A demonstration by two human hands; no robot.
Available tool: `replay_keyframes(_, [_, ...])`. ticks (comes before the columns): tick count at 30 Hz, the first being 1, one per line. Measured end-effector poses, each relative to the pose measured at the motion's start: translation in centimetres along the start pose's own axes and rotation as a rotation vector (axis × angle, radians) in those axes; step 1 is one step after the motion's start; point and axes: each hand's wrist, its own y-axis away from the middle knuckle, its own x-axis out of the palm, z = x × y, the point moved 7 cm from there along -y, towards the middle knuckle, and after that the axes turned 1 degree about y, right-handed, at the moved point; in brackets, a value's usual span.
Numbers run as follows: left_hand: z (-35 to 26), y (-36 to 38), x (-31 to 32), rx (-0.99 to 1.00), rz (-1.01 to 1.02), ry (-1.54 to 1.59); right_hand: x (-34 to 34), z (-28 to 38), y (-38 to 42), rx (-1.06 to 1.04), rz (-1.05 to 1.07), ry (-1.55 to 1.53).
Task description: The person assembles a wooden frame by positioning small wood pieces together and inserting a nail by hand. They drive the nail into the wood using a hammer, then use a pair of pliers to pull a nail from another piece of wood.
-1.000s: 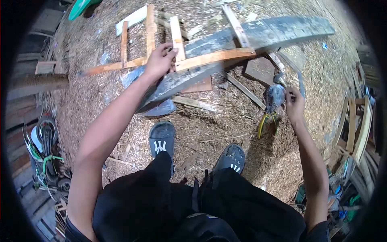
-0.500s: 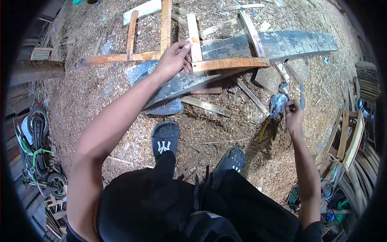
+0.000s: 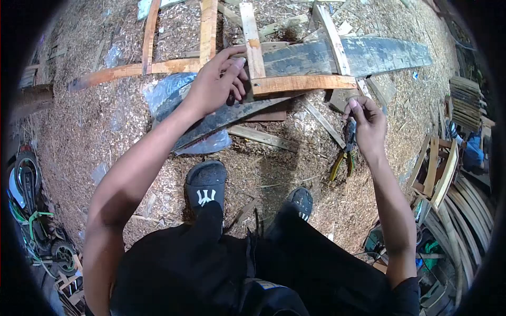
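Note:
My left hand (image 3: pixel 219 84) is beside the left end of a curved wooden strip (image 3: pixel 303 83), its fingers loosely curled and apart, holding nothing I can see. Its index finger reaches near a pale upright slat (image 3: pixel 253 42). The strip and slats form a wooden frame resting across a dark, weathered plank (image 3: pixel 300 62). My right hand (image 3: pixel 369 126) is just below the strip's right end, thumb and index finger pinched together; anything between them is too small to make out. Below that hand, pliers with yellow and black handles (image 3: pixel 342 160) are on the ground.
Wood chips cover the ground (image 3: pixel 279 174). Clear plastic (image 3: pixel 208 143) sticks out under the plank, near a loose batten (image 3: pixel 263 138). Curved wooden pieces (image 3: pixel 440 171) are piled at the right. A small bike (image 3: pixel 37 221) is at the left. My sandals (image 3: pixel 206 181) are below the plank.
My right hand has moved up and left, from the plastic-wrapped bundle by the pliers to near the strip's right end. My left hand has shifted slightly away from the slat. The view has shifted a little.

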Motion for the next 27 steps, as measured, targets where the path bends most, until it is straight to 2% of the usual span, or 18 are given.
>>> replay_keyframes(3, [0.2,0.1,-0.4,0.046,0.032,0.029,2.1,1.7,-0.7,-0.009,0.035,0.008])
replay_keyframes(6, [0.0,0.2,-0.4,0.104,0.081,0.025,4.1,3.9,-1.2,-0.115,0.113,-0.088])
replay_keyframes(9, [-0.1,0.2,-0.4,0.112,0.099,0.038,5.9,5.3,-1.0,-0.078,0.149,-0.18])
replay_keyframes(13, [0.0,0.2,-0.4,0.105,0.095,0.038,7.7,5.7,-1.3,-0.048,0.231,-0.3])
replay_keyframes(18, [0.0,0.3,-0.4,0.115,0.082,0.012,9.8,5.7,-1.8,-0.116,0.304,-0.299])
replay_keyframes(20, [0.0,0.3,-0.4,0.111,0.08,0.001,10.6,7.2,-1.4,-0.344,0.257,-0.208])
replay_keyframes(23, [0.2,0.3,-0.4,0.107,0.07,-0.005,12.6,7.7,-1.3,-0.459,0.27,-0.156])
replay_keyframes(24, [0.2,0.3,-0.4,0.106,0.063,-0.001,12.9,8.2,-1.4,-0.556,0.259,-0.038])
replay_keyframes(25, [0.2,0.2,-0.4,0.104,0.062,-0.001,13.1,8.1,-1.8,-0.554,0.261,-0.039])
replay_keyframes(27, [0.0,0.3,-0.4,0.123,0.072,-0.038,13.9,9.1,-1.4,-0.755,0.219,0.204])
